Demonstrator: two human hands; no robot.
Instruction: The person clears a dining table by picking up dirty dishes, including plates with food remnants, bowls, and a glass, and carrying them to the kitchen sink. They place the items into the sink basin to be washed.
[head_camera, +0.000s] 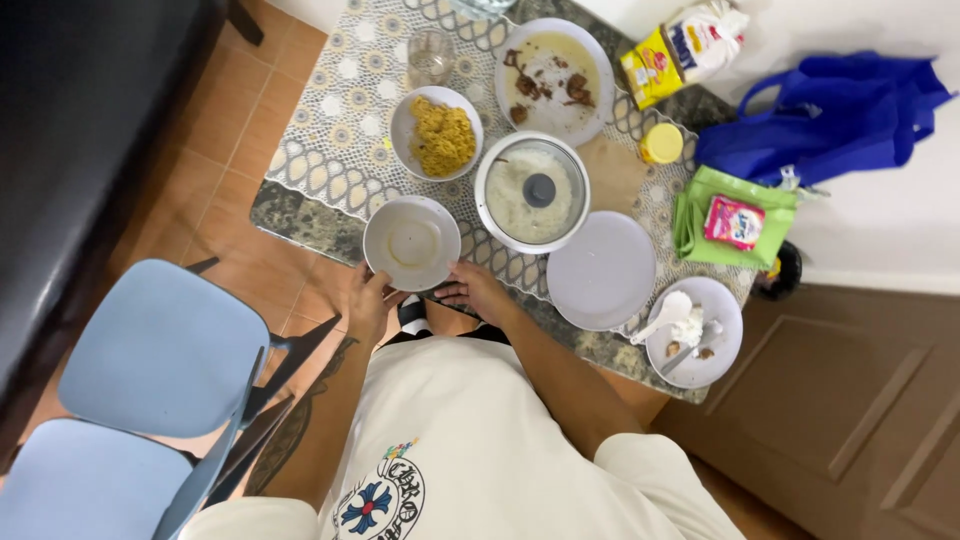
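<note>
An empty white bowl (411, 242) with a smear of sauce sits at the near edge of the table. My left hand (371, 302) grips its near left rim and my right hand (477, 291) holds its near right rim. Just beyond it stands a bowl of yellow noodles (437, 133). To the right is a rice pot with a glass lid (531, 191).
An empty plate (601, 270), a plate with rice scraps and a spoon (695, 332), a large dish with meat pieces (553, 79), a glass (430, 56), a yellow jar (661, 144), green cloth (732, 215) and blue bag (825, 113) crowd the table. Blue chairs (162, 345) stand on the left.
</note>
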